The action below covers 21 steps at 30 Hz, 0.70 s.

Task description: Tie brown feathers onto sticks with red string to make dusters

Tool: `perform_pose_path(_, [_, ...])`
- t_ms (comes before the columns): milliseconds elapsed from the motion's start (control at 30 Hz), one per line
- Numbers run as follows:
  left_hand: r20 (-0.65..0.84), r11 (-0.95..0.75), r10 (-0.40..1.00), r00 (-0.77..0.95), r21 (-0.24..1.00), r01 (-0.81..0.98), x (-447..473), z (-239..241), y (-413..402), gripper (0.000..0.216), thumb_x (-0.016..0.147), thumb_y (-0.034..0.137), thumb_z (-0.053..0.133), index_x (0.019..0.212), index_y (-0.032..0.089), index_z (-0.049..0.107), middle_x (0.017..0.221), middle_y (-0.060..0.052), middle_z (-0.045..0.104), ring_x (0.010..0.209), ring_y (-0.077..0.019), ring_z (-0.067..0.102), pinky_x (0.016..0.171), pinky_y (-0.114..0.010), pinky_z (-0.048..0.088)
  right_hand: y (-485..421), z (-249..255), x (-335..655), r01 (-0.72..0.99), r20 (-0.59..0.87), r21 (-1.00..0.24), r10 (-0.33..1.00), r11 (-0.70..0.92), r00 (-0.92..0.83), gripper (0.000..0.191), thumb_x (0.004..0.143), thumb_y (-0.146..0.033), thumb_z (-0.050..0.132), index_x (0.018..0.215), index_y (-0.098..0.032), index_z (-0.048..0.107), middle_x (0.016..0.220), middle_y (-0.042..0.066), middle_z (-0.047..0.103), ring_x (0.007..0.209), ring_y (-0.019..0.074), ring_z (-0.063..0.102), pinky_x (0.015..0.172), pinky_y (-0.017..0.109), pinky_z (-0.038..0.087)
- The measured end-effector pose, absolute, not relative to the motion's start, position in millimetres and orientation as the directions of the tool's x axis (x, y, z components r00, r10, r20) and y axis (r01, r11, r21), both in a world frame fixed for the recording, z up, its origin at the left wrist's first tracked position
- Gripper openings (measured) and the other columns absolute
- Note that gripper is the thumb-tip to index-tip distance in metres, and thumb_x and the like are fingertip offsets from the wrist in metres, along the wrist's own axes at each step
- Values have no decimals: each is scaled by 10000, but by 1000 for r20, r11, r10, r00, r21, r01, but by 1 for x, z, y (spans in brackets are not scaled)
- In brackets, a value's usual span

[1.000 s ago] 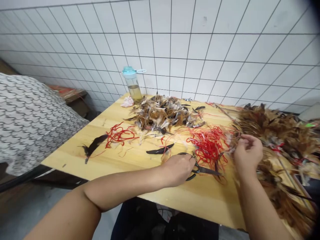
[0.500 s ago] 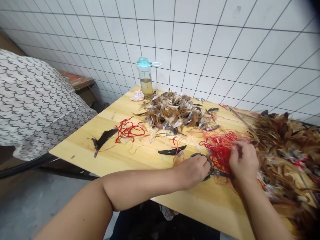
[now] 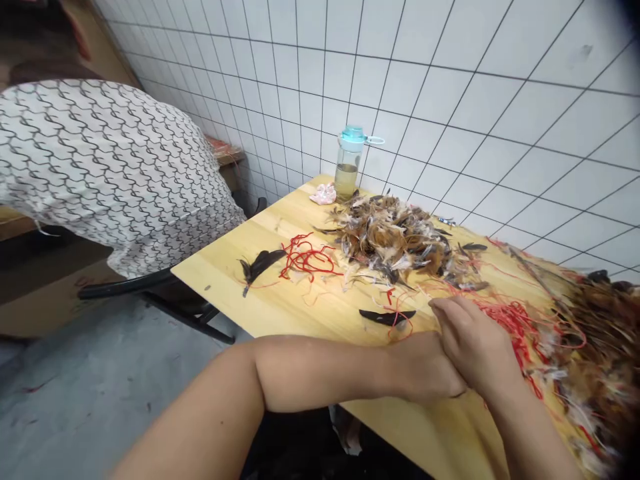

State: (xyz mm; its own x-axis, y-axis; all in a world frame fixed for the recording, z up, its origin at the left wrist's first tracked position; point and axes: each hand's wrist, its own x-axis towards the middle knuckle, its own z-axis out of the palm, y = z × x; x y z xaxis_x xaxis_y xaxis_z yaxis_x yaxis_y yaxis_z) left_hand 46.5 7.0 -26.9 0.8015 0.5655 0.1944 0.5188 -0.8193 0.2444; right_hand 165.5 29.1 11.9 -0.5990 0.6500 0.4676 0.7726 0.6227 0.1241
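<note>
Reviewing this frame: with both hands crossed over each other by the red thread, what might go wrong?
The right hand lies over the left hand, hiding whatever is underneath, so fingers could get nicked or caught. Loose red thread may snag and drag the feather pile off the table.

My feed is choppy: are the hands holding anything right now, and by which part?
Cannot be told. The right hand lies over the left hand beside the red threads, hiding whatever is under them.

right hand over left hand, feathers
</note>
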Motion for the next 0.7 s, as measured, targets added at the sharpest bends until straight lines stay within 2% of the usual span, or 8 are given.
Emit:
perform_pose_path(67, [276,-893,448,850,189,409,42,-25,9,279,890,177,442,1011,197,692,1032,-99,670,989,-193,575,801,-344,469,26,10,171,795,492,26,685,606,-538,188,920,-267,435,954,-232,616,863,44,642,714,169,608,614,276,442])
perform_pose_path(133, [399,-943,325,857,65,327,39,-22,8,279,879,131,427,939,141,700,1000,-128,668,955,-207,576,858,-364,459,20,9,181,811,490,-45,720,584,-491,184,927,-282,434,952,-227,608,861,47,642,742,176,619,644,284,462])
perform_pose_path(233, [537,-936,257,803,-68,345,31,-14,2,302,902,130,379,914,103,680,966,-147,652,915,-206,561,883,-357,439,7,9,198,833,471,-70,754,549,-457,184,925,-282,434,952,-221,606,838,49,637,723,178,618,639,291,466])
perform_pose_path(333, [561,-894,366,743,-10,449,9,-2,-9,291,931,196,366,898,136,648,892,-104,627,845,-188,536,798,-324,440,-8,7,213,846,458,-38,762,532,-458,189,926,-287,435,949,-218,610,823,50,639,692,177,611,609,289,449])
perform_pose_path(433, [548,-792,560,621,136,595,-29,8,-15,277,941,232,374,876,148,629,864,-83,609,846,-179,524,810,-315,428,-20,3,220,846,448,12,754,532,-480,196,931,-283,438,968,-213,617,836,44,649,696,166,611,592,269,425])
perform_pose_path(533, [474,-604,766,435,297,740,-68,13,-14,214,917,214,428,856,149,622,875,-86,607,863,-185,535,799,-312,429,-25,-1,213,840,429,88,741,536,-518,215,939,-282,429,929,-207,630,806,39,640,685,153,603,571,250,390])
perform_pose_path(600, [389,-528,833,394,343,777,-84,14,-9,163,886,194,471,837,152,622,876,-81,609,859,-188,550,778,-305,433,-26,-1,202,822,395,129,732,555,-556,227,938,-253,417,910,-201,636,776,39,626,685,149,592,572,244,368])
perform_pose_path(700, [318,-508,855,411,345,789,-86,14,-1,129,861,188,498,842,167,624,881,-65,620,863,-186,570,768,-294,438,-22,2,182,791,350,159,715,591,-605,219,902,-163,429,898,-190,646,749,34,612,671,142,564,595,245,345])
